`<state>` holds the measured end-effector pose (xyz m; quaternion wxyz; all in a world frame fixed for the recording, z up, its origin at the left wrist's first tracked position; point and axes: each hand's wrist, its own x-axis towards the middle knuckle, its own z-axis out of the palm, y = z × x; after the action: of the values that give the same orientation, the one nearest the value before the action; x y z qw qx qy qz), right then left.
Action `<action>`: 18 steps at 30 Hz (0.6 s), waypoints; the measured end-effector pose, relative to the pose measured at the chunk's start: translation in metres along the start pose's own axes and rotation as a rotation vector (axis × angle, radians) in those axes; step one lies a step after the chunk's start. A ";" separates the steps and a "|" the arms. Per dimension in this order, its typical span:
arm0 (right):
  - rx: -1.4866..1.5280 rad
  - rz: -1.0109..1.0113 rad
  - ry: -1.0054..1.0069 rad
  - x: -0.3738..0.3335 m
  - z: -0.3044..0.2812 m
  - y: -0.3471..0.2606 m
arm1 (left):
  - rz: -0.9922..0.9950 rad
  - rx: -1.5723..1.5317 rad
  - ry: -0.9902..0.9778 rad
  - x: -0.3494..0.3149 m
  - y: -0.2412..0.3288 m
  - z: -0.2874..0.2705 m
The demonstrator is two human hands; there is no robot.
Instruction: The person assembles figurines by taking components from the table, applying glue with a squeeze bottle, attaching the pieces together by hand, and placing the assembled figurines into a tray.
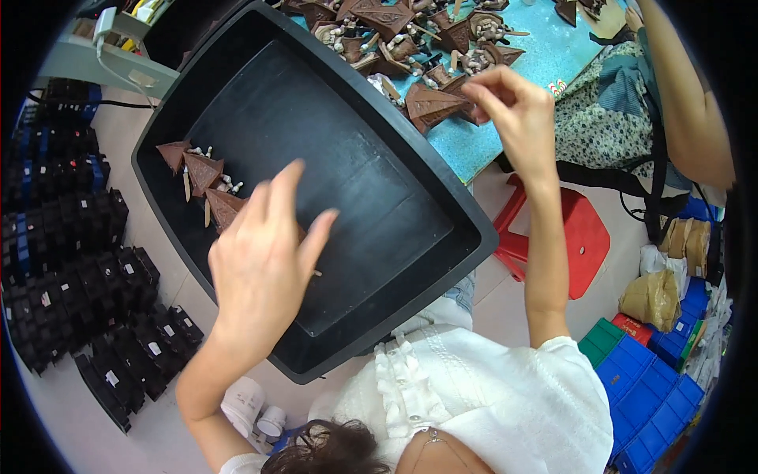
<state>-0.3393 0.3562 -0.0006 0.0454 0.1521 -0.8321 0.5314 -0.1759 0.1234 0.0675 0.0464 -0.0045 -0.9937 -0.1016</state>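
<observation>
My left hand is over the left side of a black tray, fingers and thumb spread apart. Beneath it, a brown shape and a small pale bit show in part; the hand hides the rest. Beside its fingertips, a row of brown pointed figurines with small pale parts lies along the tray's left wall. At the table's near edge, my right hand has thumb and fingers pinched at the edge of a brown figurine with a ridged, pointed top.
A pile of similar figurines covers part of the blue table. Another person's arm is at the right. A red stool and blue crates stand on the floor; stacked black bins line the left.
</observation>
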 end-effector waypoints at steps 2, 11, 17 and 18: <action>0.004 -0.058 -0.116 0.016 -0.001 0.000 | 0.190 -0.109 0.099 0.038 0.019 0.008; -0.104 -0.006 0.317 -0.007 -0.012 0.040 | 0.341 0.046 -0.283 0.168 0.076 0.094; -0.092 -0.016 0.143 -0.012 0.012 0.075 | 0.133 -0.393 -0.188 0.167 0.052 0.061; -0.086 -0.013 0.147 -0.013 0.012 0.077 | 0.022 -0.567 -0.270 0.169 0.049 0.041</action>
<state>-0.3494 0.3776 -0.0757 0.1163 0.1161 -0.8476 0.5046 -0.3473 0.1796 0.0537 -0.0878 -0.0416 -0.9229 -0.3725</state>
